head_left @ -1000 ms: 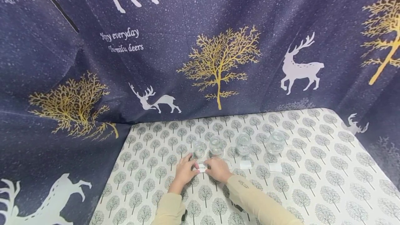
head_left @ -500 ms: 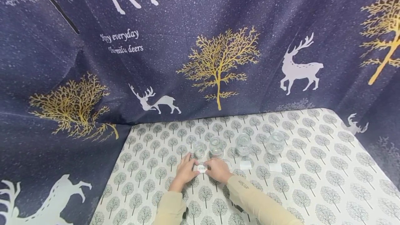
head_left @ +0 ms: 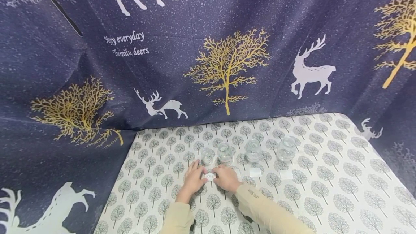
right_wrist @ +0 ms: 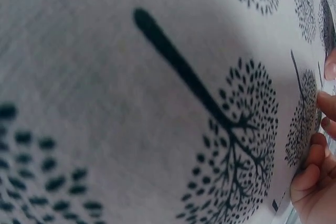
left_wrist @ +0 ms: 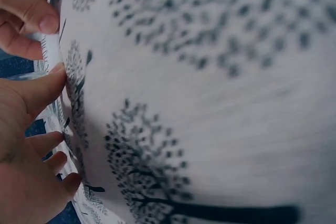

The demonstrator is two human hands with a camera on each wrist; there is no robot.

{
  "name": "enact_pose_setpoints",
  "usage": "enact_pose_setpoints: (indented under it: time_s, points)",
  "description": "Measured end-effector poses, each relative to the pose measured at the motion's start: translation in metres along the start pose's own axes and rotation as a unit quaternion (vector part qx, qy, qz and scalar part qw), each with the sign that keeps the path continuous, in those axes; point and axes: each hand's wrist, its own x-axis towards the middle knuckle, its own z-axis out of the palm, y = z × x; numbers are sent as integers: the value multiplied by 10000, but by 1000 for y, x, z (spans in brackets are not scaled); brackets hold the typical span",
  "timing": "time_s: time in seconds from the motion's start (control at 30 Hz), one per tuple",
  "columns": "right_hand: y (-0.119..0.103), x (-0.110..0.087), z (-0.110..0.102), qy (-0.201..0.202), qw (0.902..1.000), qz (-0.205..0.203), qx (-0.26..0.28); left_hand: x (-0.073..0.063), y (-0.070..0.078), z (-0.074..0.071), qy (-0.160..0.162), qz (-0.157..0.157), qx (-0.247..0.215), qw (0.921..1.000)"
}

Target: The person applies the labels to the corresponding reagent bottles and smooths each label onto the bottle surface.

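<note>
A small white card (head_left: 209,176) with dark printed characters lies between both hands in the head view. My left hand (head_left: 194,178) pinches its left end with thumb and forefinger; the other fingers reach forward on the cloth. At the right end, the thumb and forefinger of my right hand (head_left: 227,177) grip the same card. Just beyond the hands stands a small glass jar (head_left: 207,156), with a larger jar (head_left: 225,153) to its right. In the left wrist view a sliver of the card (left_wrist: 51,51) shows between the two thumbs.
Two more glass jars stand farther right, a middle one (head_left: 253,151) and an end one (head_left: 287,149). White cards lie before them, one nearer (head_left: 255,172) and one farther right (head_left: 286,174). Another card (head_left: 238,173) is partly behind my right hand. A tree-print cloth (head_left: 156,208) covers the table.
The card between the hands has tilted and shifted slightly toward me, and its print looks fainter now. Both hands have hardly moved. The jars and other cards stay put.
</note>
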Motion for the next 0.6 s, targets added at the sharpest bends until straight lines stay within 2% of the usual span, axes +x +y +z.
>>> enact_pose_setpoints:
  time_s: [0.2,0.33,0.5,0.6]
  points:
    - [-4,-1,1,180,9995,86,253,-6,4,3,425,131,215,9988]
    - [-8,-1,-3,216,9977,163,618,-10,8,1,594,199,111,9980]
    - [-11,-1,-6,203,9933,317,1091,-14,12,-2,869,228,-461,9949]
    - [-11,-1,-7,162,9864,432,1581,-15,11,-3,958,166,-921,9910]
